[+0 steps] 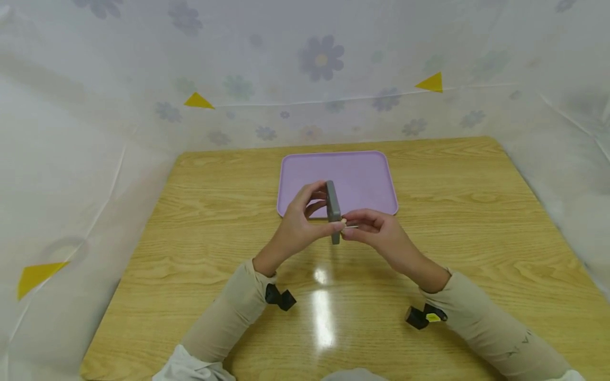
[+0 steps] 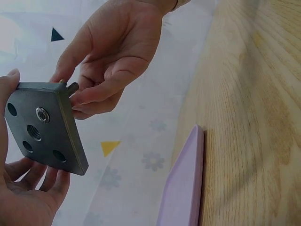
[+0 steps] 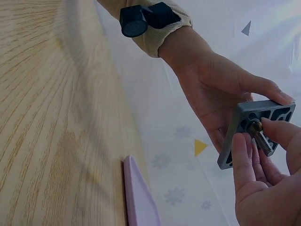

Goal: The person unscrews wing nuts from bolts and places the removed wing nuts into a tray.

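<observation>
My left hand (image 1: 296, 225) holds a grey square plate (image 1: 332, 201) on edge above the table, thumb on one edge and fingers on the opposite one. The smooth face shows several round holes in the left wrist view, and a bolt's round socket head (image 2: 43, 115) sits in one. From the ribbed face, the threaded bolt shank (image 3: 265, 144) sticks out toward my right hand (image 1: 393, 241). That hand's thumb and fingertips pinch a small brass-coloured nut (image 3: 255, 126) round the shank, close to the plate. Fingers partly hide the nut.
A shallow lilac tray (image 1: 352, 174) lies on the wooden table (image 1: 229, 206) behind the hands. Pale flowered sheeting (image 1: 267, 63) with yellow triangles hangs at the back and sides. Each sleeve carries a small black wrist camera (image 1: 280, 297).
</observation>
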`<control>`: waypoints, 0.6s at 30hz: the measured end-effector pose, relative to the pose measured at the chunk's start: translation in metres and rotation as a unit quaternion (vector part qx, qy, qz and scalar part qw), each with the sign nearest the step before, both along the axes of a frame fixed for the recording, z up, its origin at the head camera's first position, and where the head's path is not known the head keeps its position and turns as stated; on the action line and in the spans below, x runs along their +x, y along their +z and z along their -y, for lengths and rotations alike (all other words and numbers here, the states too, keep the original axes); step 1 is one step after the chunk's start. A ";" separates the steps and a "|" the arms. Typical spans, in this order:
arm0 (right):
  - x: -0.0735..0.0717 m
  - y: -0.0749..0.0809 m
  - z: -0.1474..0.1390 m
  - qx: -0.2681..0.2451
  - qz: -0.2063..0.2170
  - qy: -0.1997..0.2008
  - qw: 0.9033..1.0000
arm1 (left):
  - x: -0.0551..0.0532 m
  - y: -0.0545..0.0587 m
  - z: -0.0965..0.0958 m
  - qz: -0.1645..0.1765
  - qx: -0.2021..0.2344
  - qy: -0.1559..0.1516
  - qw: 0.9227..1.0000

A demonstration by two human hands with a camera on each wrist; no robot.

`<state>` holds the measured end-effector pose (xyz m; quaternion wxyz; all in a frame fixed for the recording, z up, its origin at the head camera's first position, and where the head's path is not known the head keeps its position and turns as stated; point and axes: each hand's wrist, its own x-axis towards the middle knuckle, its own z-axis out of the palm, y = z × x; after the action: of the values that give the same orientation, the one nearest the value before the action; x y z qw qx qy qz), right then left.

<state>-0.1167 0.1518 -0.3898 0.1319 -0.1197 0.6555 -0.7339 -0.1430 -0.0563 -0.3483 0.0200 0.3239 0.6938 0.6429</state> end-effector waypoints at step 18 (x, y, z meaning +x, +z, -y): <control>-0.003 -0.008 0.007 0.000 -0.291 -0.013 0.957 | 0.000 0.000 -0.001 0.008 0.009 0.004 1.000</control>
<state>-0.1195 0.1451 -0.3975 -0.0743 -0.3197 0.6672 -0.6687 -0.1432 -0.0550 -0.3478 0.0199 0.3164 0.6894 0.6513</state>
